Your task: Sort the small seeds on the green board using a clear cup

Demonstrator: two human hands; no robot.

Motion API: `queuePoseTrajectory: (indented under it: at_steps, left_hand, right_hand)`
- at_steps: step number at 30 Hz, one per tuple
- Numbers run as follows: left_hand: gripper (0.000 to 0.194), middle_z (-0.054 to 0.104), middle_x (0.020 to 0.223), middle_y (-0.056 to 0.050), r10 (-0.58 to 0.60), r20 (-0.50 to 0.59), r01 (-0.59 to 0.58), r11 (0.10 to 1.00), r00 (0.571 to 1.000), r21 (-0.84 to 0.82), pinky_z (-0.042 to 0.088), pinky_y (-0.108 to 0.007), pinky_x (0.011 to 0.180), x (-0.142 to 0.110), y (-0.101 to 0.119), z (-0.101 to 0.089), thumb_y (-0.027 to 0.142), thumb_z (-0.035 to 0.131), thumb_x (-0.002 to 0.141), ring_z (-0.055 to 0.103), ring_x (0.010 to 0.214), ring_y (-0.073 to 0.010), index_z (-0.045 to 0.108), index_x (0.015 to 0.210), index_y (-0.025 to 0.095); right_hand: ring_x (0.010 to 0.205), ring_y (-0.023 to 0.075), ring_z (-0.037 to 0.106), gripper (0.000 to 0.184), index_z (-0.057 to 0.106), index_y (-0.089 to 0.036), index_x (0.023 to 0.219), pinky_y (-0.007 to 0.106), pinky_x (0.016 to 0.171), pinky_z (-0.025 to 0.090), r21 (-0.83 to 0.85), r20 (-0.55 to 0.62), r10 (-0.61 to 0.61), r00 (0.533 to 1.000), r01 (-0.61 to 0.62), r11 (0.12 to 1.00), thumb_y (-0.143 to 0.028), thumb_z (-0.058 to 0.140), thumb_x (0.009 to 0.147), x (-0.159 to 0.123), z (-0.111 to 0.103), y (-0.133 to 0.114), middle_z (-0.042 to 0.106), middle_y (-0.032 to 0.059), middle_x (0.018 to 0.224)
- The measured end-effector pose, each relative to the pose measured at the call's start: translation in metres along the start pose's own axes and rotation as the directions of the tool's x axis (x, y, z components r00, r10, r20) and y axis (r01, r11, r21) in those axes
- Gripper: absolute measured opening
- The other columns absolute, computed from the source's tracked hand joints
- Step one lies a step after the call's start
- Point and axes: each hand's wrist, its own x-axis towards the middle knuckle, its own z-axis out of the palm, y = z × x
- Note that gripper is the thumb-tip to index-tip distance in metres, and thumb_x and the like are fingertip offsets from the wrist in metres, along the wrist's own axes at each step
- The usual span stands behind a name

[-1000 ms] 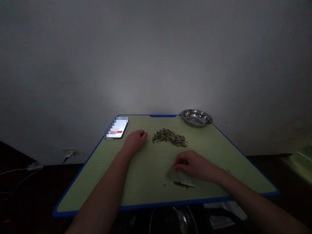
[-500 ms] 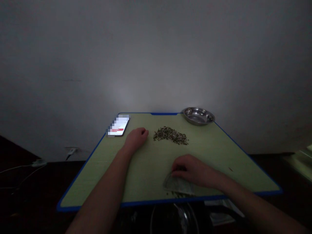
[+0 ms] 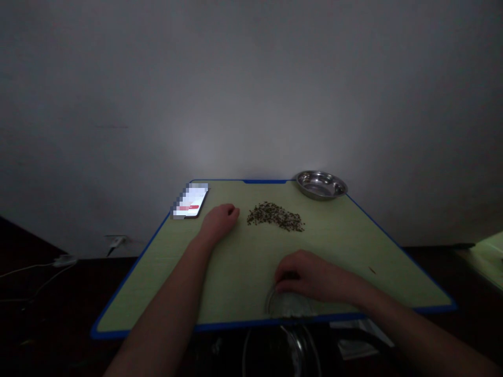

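Note:
My right hand (image 3: 304, 276) is closed on the upper edge of a clear, rounded scraper-like sheet (image 3: 291, 305). The sheet's straight lower side lies at the table's front edge. My left hand (image 3: 219, 221) rests on the table, fingers curled into a loose fist with nothing visible in them. Just to its right, a spread pile of small dark grains (image 3: 275, 216) lies on the pale green tabletop (image 3: 243, 272). Below the front edge, a round vessel with a shiny rim (image 3: 301, 348) is partly in view, its contents too dark to make out.
A shallow steel bowl (image 3: 321, 186) stands at the back right corner, near the wall. At the back left lies a phone (image 3: 192, 201) with its screen lit. One thin brown sliver (image 3: 372, 270) is on the right side. Cables (image 3: 63, 262) run along the floor at left.
My right hand has drawn the clear sheet slightly toward the front edge. The few dark grains in front of it no longer show on the table. My left hand stays put.

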Motion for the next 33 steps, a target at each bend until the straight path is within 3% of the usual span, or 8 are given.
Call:
queuePoseTrajectory:
  at_steps: [21,28,30,33]
  left_hand:
    - [0.037,0.066,0.076,-0.007,-0.006,0.005,0.006,1.000,1.000,-0.018,0.032,-0.026,0.058,-0.001,0.000,-0.001,0.040,0.037,0.084,0.055,0.067,-0.0159,0.065,0.077,0.017]
    - [0.036,0.065,0.075,-0.007,-0.008,0.008,0.008,1.000,1.000,-0.007,0.030,-0.026,0.057,-0.001,0.001,-0.002,0.039,0.037,0.084,0.054,0.068,-0.0161,0.064,0.075,0.017]
    - [0.035,0.066,0.078,-0.007,-0.007,0.018,0.007,1.000,1.000,-0.017,0.031,-0.026,0.058,-0.001,0.001,-0.002,0.039,0.037,0.084,0.055,0.069,-0.0160,0.064,0.077,0.017]
    - [0.036,0.065,0.076,-0.007,-0.020,0.016,0.020,1.000,1.000,-0.014,0.031,-0.026,0.058,-0.002,0.001,-0.002,0.039,0.036,0.084,0.055,0.069,-0.0161,0.063,0.075,0.018]
  right_hand:
    - [0.064,0.0113,0.056,0.015,0.070,-0.019,0.082,0.022,0.060,0.040,0.117,0.002,0.036,0.999,-0.036,0.993,-0.029,0.059,0.082,-0.007,-0.001,-0.010,0.068,0.0009,0.074]
    - [0.062,0.0117,0.051,0.016,0.063,-0.017,0.074,0.023,0.056,0.038,0.164,-0.198,0.150,0.969,-0.118,0.979,-0.029,0.055,0.082,-0.015,-0.031,-0.002,0.059,-0.0006,0.067]
    - [0.061,0.0119,0.049,0.020,0.059,-0.017,0.072,0.023,0.055,0.037,0.181,-0.313,0.184,0.932,-0.132,0.975,-0.032,0.051,0.083,-0.018,-0.042,0.008,0.056,-0.0011,0.066]
    - [0.053,0.0112,0.044,0.027,0.051,-0.019,0.067,0.023,0.050,0.035,0.211,-0.490,0.247,0.836,-0.162,0.964,-0.038,0.044,0.085,-0.020,-0.058,0.030,0.049,-0.0030,0.058]
